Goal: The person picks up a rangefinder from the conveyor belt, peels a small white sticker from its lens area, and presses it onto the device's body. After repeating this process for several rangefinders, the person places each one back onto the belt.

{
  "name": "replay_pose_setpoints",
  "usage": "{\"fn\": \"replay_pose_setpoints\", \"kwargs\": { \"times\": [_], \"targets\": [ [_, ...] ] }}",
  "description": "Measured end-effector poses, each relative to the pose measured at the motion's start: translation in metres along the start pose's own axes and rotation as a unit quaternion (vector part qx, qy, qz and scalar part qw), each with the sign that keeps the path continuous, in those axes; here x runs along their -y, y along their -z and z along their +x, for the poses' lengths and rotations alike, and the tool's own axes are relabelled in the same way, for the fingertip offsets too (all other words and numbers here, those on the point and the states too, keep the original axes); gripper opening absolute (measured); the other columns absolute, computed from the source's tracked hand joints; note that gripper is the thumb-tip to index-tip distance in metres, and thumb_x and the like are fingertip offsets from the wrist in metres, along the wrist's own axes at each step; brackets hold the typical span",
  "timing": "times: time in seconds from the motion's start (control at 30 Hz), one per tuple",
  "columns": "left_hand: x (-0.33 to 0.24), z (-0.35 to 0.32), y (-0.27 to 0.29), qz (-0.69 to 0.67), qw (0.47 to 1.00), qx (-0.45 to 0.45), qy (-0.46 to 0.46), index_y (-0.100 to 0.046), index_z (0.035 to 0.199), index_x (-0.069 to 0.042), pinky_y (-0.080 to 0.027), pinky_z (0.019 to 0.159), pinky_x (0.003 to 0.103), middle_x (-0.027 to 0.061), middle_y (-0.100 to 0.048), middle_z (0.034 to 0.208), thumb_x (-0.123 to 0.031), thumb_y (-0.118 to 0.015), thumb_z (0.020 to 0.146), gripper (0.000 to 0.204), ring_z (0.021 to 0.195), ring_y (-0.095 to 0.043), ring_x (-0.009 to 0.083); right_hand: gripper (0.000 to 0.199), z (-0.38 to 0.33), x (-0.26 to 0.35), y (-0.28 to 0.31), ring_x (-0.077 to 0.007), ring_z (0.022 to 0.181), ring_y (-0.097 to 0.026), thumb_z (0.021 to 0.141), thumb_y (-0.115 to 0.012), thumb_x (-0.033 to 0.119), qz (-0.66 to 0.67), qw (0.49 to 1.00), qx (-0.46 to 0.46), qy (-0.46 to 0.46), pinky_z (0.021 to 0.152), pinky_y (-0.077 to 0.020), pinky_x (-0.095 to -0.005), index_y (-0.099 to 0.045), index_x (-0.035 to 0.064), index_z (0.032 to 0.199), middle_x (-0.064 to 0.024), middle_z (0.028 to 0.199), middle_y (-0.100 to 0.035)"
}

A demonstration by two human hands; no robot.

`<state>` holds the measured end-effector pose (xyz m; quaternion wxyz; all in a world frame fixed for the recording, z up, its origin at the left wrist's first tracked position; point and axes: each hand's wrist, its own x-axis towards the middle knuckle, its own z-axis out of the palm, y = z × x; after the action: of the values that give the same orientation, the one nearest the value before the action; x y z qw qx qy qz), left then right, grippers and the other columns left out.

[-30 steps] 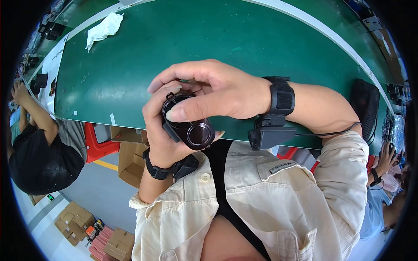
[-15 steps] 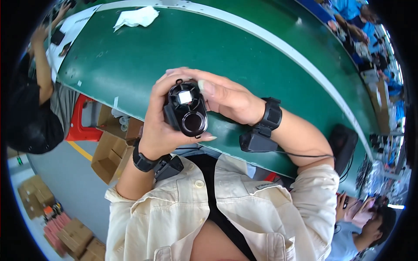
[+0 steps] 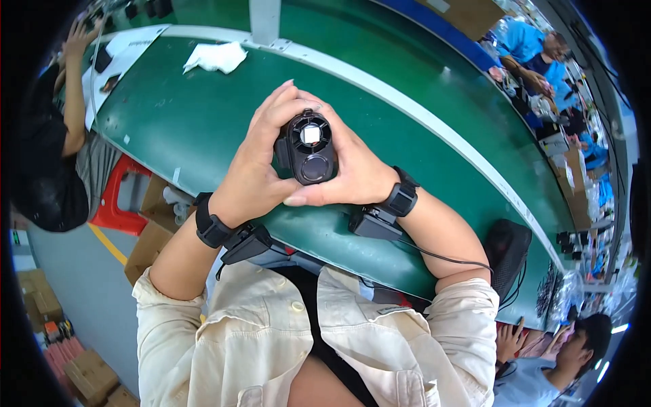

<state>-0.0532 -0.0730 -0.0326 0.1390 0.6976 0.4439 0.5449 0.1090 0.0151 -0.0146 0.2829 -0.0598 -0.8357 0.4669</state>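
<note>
Between my two hands is a black handheld device [image 3: 314,167] of oval outline. Its upper end shows a spoked round opening with a bright white square in the middle; below that lies a dark glossy disc. My left hand [image 3: 254,163] is wrapped round its left side, fingers reaching over the far end. From the right, my right hand [image 3: 357,166] closes on the other side, its thumb near the device's lower end. The device is held above the green table [image 3: 203,115]. Its underside is hidden.
A crumpled white cloth [image 3: 215,57] lies at the far left of the table. A black mesh pouch [image 3: 508,256] rests by my right elbow. At the left are a red stool [image 3: 116,203], cardboard boxes [image 3: 150,244] and a co-worker in black [image 3: 47,169]. Other people sit to the right.
The device has moved slightly to the right and away from me. My right hand has shifted from the device's far end to wrap round its right side, thumb now at the near end.
</note>
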Motion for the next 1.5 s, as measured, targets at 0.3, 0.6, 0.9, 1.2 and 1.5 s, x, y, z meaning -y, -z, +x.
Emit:
{"fn": "replay_pose_setpoints", "kwargs": {
  "times": [0.3, 0.6, 0.9, 1.2, 1.5],
  "targets": [
    [0.032, 0.105, -0.037, 0.22, 0.969, 0.053, -0.094, -0.034, 0.14, -0.003, -0.031, 0.11, 0.045, 0.0229, -0.039, 0.14, -0.02, -0.082, 0.07, 0.087, 0.135, -0.033, 0.0401, 0.09, 0.001, -0.055, 0.108, -0.0312, 0.119, -0.052, 0.06, -0.086, 0.031, -0.257, 0.928, -0.268, 0.021, 0.101, -0.042, -0.0404, -0.041, 0.0033, 0.133, -0.0184, 0.131, -0.048],
    [0.09, 0.116, -0.062, 0.16, 0.985, 0.05, 0.038, -0.039, 0.135, 0.003, -0.034, 0.107, 0.043, 0.0255, -0.044, 0.135, -0.034, -0.076, 0.08, 0.076, 0.131, -0.038, 0.039, 0.088, -0.085, -0.07, 0.227, -0.0356, 0.107, -0.061, 0.071, -0.064, 0.067, -0.321, 0.636, -0.572, -0.407, 0.095, -0.046, -0.0412, -0.048, 0.0025, 0.128, -0.0215, 0.112, -0.065],
    [0.105, 0.121, -0.058, 0.177, 0.968, 0.127, 0.124, -0.048, 0.129, 0.002, -0.035, 0.106, 0.043, 0.0246, -0.049, 0.133, -0.042, -0.07, 0.083, 0.067, 0.129, -0.042, 0.0371, 0.098, -0.117, -0.092, 0.261, -0.0368, 0.108, -0.061, 0.071, -0.054, 0.077, -0.297, 0.613, -0.56, -0.472, 0.096, -0.0452, -0.0401, -0.048, -0.0027, 0.128, -0.024, 0.112, -0.064],
    [0.113, 0.117, -0.056, 0.189, 0.97, 0.116, 0.1, -0.05, 0.128, -0.001, -0.038, 0.103, 0.042, 0.0228, -0.053, 0.13, -0.041, -0.07, 0.084, 0.063, 0.123, -0.049, 0.0353, 0.083, -0.102, -0.085, 0.25, -0.0346, 0.117, -0.054, 0.073, -0.067, 0.063, -0.534, 0.505, -0.622, -0.269, 0.1, -0.041, -0.0426, -0.054, -0.0019, 0.124, -0.0226, 0.124, -0.058],
    [0.112, 0.115, -0.059, 0.209, 0.965, 0.127, 0.091, -0.053, 0.127, -0.001, -0.037, 0.105, 0.041, 0.0223, -0.053, 0.129, -0.039, -0.071, 0.082, 0.061, 0.125, -0.046, 0.0351, 0.056, -0.013, -0.06, 0.165, -0.0331, 0.124, -0.049, 0.086, -0.062, 0.051, -0.307, 0.916, -0.185, -0.181, 0.105, -0.0389, -0.0394, -0.063, 0.0064, 0.119, -0.0163, 0.127, -0.058]
  ]
}}
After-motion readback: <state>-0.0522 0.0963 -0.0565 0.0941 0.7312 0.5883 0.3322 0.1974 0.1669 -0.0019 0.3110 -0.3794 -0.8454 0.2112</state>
